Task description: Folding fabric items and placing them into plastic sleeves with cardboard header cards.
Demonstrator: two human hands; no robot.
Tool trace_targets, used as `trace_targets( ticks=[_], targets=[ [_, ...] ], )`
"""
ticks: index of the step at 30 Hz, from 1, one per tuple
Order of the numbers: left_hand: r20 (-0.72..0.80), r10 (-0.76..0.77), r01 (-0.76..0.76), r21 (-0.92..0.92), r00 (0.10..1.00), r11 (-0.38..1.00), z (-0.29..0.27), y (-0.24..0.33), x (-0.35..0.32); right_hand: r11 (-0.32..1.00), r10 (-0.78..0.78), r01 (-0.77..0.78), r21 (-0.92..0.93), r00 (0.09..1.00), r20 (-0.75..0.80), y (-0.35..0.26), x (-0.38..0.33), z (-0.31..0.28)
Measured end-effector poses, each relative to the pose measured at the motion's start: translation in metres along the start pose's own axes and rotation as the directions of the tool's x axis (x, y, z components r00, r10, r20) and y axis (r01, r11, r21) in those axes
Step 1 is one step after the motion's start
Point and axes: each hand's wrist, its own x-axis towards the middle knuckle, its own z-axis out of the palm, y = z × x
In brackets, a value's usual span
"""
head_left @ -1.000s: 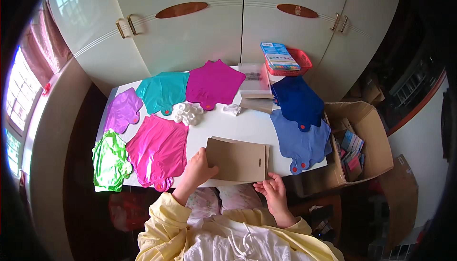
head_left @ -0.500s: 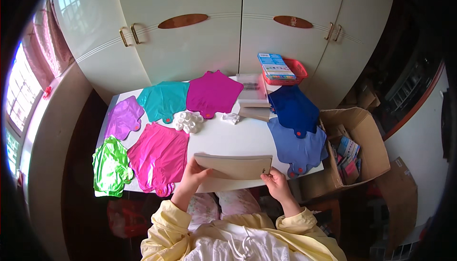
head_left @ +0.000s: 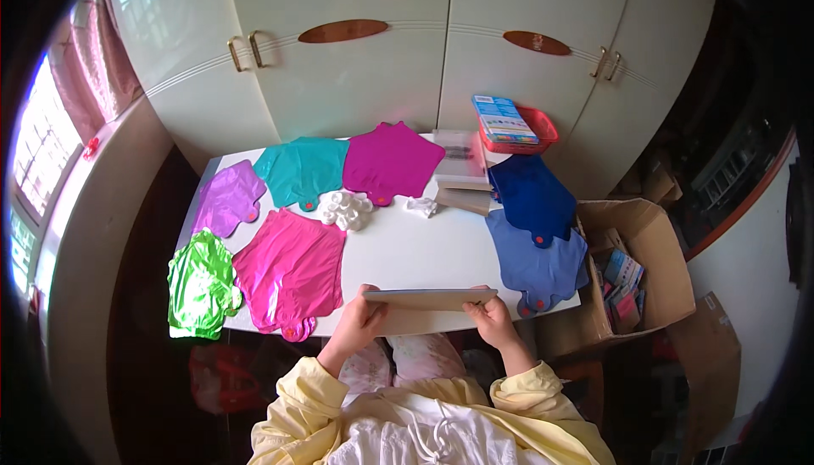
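Seen from above: white table (head_left: 407, 253) spread with flat foil balloons, cream cupboard doors (head_left: 441, 58) at twelve o'clock behind it. Open cardboard box (head_left: 653, 270) at three o'clock, off the table's right edge, packets inside. Pink foil balloon (head_left: 292, 268) at the near left, green foil balloon (head_left: 199, 283) just beside it at nine o'clock, overhanging the table's left end. Purple balloon (head_left: 227, 199), teal balloon (head_left: 303, 170) and magenta balloon (head_left: 392, 160) ranged along the far edge. Two blue balloons (head_left: 534, 228) overlapping at the right end. Red basket (head_left: 530, 133) with a blue packet at one o'clock. Small white bundle (head_left: 345, 208) at table centre. Brown cardboard sheet (head_left: 431, 299) held edge-on over the near table edge at six o'clock. Left hand (head_left: 360, 325) clamped on the sheet's left end, thumb on top, fingers curled beneath. Right hand (head_left: 492, 322) clamped on the right end, fingers narrowly closed around the edge.
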Motion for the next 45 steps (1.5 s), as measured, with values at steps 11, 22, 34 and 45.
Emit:
trace_targets(
  ticks=[11, 22, 34, 45],
  targets=[
    [0.054, -0.134, 0.142, -0.542, 0.989, 0.828, -0.008, 0.026, -0.028, 0.884, 0.200, -0.193, 0.425, 0.979, 0.029, -0.031, -0.011, 0.027],
    [-0.368, 0.136, 0.014, 0.376, 0.920, 0.926, -0.004, 0.049, -0.040, 0.983, 0.101, -0.091, 0.159, 0.993, -0.057, -0.030, -0.011, 0.031],
    [-0.456, 0.259, -0.024, 0.459, 0.852, 0.888, 0.006, 0.050, -0.037, 0.999, -0.037, 0.030, -0.042, 0.982, -0.184, -0.042, -0.022, 0.042],
    [-0.489, 0.281, -0.050, 0.433, 0.825, 0.900, 0.007, 0.050, -0.038, 0.999, -0.029, 0.024, -0.032, 0.986, -0.165, -0.037, -0.028, 0.043]
  ],
)
